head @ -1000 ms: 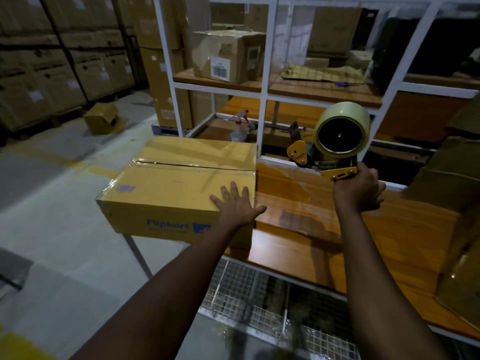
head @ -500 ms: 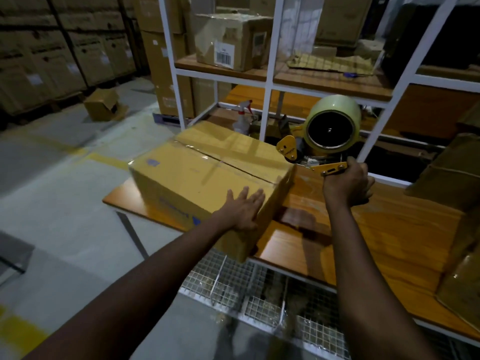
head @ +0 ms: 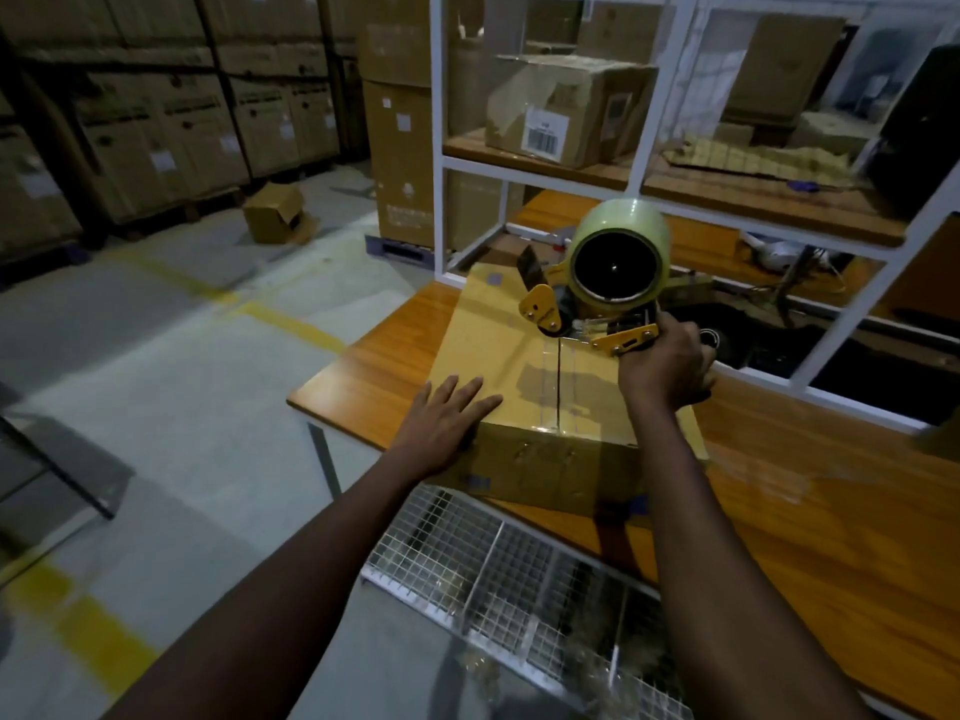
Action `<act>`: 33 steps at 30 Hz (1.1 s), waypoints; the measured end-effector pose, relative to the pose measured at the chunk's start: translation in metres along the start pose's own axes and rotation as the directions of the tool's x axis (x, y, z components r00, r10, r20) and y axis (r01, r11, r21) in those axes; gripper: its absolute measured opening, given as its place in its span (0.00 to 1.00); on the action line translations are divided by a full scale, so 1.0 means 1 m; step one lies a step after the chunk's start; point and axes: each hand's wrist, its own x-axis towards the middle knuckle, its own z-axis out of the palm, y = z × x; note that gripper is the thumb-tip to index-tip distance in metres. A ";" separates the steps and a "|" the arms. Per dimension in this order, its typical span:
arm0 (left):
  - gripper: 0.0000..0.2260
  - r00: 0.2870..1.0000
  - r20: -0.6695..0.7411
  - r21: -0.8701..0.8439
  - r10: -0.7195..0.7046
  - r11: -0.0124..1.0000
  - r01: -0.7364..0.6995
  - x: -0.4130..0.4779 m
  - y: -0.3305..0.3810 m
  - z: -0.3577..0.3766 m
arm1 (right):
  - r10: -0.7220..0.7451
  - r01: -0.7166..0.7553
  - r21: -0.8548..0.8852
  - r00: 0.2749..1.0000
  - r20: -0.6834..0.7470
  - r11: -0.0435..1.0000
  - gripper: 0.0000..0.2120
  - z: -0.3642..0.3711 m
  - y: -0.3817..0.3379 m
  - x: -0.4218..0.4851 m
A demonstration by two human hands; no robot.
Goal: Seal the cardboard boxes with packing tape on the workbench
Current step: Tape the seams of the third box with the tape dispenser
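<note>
A yellow-brown cardboard box point(head: 498, 350) lies on the orange wooden workbench point(head: 810, 517), its short end facing me and its centre seam running away from me. My left hand point(head: 447, 418) rests flat, fingers spread, on the box's near left corner. My right hand point(head: 665, 366) grips the handle of a yellow tape dispenser point(head: 613, 272) with a large roll of clear tape. The dispenser sits over the seam about midway along the box. A strip of clear tape covers the near part of the seam and folds down the front face.
A white metal shelf frame point(head: 439, 148) stands behind the bench with a taped carton point(head: 571, 111) on it. A wire-mesh rack point(head: 498, 579) hangs below the bench's near edge. Stacked cartons point(head: 156, 132) line the far left, and a small open box point(head: 275, 213) lies on the floor.
The box has been turned from lying crosswise at the bench's left end to lengthwise in front of me. The dispenser has come down onto its seam, and tape now covers the near stretch.
</note>
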 end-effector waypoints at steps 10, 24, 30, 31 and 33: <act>0.28 0.998 0.034 -0.333 -0.046 0.941 0.054 0.028 -0.024 -0.004 | -0.034 0.034 -0.016 0.999 -0.011 0.999 0.12 0.008 -0.046 -0.020; 0.30 0.858 0.463 -0.631 0.222 -0.598 0.494 0.028 -0.028 -0.096 | -0.049 0.047 -0.067 0.999 -0.018 0.997 0.05 0.012 -0.090 -0.047; 0.14 0.878 0.468 -0.552 0.100 -0.743 0.379 0.014 -0.036 -0.096 | -0.036 0.035 -0.062 0.999 -0.013 0.997 0.04 0.012 -0.090 -0.054; 0.16 0.879 0.467 -0.554 0.098 -0.742 0.377 0.013 -0.035 -0.097 | -0.028 0.028 -0.061 1.000 -0.006 0.998 0.05 0.012 -0.090 -0.056; 0.21 0.874 0.478 -0.564 0.088 -0.732 0.382 0.013 -0.035 -0.099 | -0.021 0.022 -0.070 1.000 0.004 0.997 0.05 0.013 -0.090 -0.058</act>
